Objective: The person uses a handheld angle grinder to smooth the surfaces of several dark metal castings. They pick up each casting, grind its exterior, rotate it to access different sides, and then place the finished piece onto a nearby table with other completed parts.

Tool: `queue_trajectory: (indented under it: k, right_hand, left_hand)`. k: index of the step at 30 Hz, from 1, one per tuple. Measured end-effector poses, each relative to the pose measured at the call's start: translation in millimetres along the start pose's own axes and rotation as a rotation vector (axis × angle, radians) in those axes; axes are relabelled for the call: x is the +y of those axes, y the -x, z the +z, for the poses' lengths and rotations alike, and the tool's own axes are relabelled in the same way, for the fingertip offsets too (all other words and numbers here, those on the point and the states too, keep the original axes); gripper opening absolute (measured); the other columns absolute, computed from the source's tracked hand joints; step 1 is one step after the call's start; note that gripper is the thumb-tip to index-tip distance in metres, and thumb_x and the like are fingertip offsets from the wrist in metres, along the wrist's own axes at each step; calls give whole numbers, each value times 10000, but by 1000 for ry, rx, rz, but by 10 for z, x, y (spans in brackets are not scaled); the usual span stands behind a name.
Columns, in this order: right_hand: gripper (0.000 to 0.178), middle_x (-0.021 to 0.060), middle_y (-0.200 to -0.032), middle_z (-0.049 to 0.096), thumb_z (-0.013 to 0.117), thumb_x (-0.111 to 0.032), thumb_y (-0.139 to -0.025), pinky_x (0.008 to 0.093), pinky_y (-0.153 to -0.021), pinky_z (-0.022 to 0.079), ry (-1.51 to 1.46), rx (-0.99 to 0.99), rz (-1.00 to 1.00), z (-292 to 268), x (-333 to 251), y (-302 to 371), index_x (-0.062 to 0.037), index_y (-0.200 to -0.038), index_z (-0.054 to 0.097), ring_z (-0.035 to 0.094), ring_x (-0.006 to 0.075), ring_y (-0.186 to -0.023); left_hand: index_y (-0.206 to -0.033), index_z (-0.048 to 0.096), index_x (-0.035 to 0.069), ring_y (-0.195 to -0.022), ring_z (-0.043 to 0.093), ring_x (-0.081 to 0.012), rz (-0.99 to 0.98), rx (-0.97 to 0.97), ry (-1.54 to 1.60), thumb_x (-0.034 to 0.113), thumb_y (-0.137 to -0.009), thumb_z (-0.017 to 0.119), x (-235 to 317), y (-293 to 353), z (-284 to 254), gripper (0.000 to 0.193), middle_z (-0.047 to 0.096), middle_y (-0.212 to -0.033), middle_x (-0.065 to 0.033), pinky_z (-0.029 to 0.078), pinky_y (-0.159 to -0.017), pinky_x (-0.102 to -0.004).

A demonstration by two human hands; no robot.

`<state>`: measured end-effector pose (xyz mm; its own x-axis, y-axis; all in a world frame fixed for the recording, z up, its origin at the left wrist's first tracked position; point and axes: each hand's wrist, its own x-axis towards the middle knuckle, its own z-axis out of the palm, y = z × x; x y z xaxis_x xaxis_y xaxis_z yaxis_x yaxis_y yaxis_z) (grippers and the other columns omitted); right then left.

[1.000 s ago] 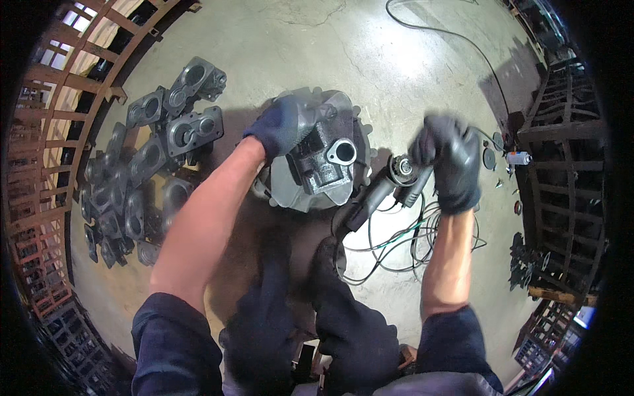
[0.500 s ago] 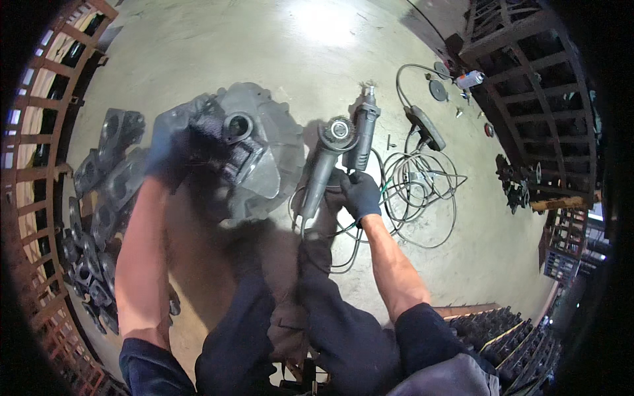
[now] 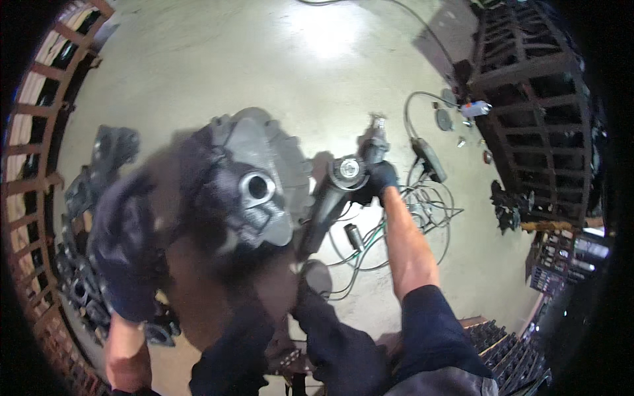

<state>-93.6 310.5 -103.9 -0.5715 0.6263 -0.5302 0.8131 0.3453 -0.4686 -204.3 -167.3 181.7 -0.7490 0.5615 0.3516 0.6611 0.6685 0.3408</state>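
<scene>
My left hand [image 3: 122, 254], in a dark glove, is a large blurred shape at the lower left, near the casting and the pile of metal parts; its fingers are smeared. A grey metal casting [image 3: 272, 214] with a round bore rests on a toothed round dark piece [image 3: 296, 165]. My gloved right hand [image 3: 381, 183] is closed around the body of a straight grinder [image 3: 375, 146], whose tip points away from me. Beside it on the left lies an angle grinder [image 3: 323, 211] with a round wire brush facing up. My right fingers are partly hidden.
Coiled cables [image 3: 429, 211] and a dark power strip [image 3: 429, 158] lie right of the grinders. A spray can [image 3: 475, 108] and discs [image 3: 444, 119] are farther off, by a metal rack [image 3: 528, 99]. Dark metal parts [image 3: 82, 287] pile up at left, beside a slatted crate [image 3: 30, 158].
My left hand has left the casting and come back toward me, lower left. My right hand has moved forward from the straight grinder's rear end onto its body. The whole view has shifted slightly.
</scene>
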Motion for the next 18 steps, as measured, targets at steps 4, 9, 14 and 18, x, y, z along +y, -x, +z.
queue_trajectory:
  k: [4,9,14,18]
  right_hand:
    - [441,154,-826,692,715,-359,-807,384,-649,546,-404,-9,94,-289,27,586,41,-991,712,663,245,-683]
    - [392,98,-831,657,671,-324,-822,339,-647,541,-613,-145,100,-897,-374,2140,13,-1022,665,639,212,-695]
    - [485,106,-952,664,692,-322,-795,317,-725,536,-663,-394,51,-1360,-1168,3553,23,-1132,640,639,199,-792]
    - [454,102,-1032,676,669,-318,-893,342,-818,536,-900,-531,252,-1475,-1659,4133,22,-1192,633,651,212,-861]
  left_hand:
    - [-1267,600,-6,-1033,652,-300,-378,-204,472,100,-920,624,403,368,-350,363,663,-1138,-174,517,-895,-393]
    - [-1352,508,-52,-1131,621,-367,-691,-568,1068,287,-914,700,1860,362,-59,586,624,-1211,-277,482,-974,-423]
    - [-1350,456,-2,-1138,583,-273,-1267,-605,1069,260,-886,756,3015,112,-211,611,578,-1257,-178,479,-972,-422]
    - [-1151,629,20,-923,618,-153,-1433,-489,1274,228,-914,731,2973,81,-918,331,661,-1016,-42,519,-816,-321]
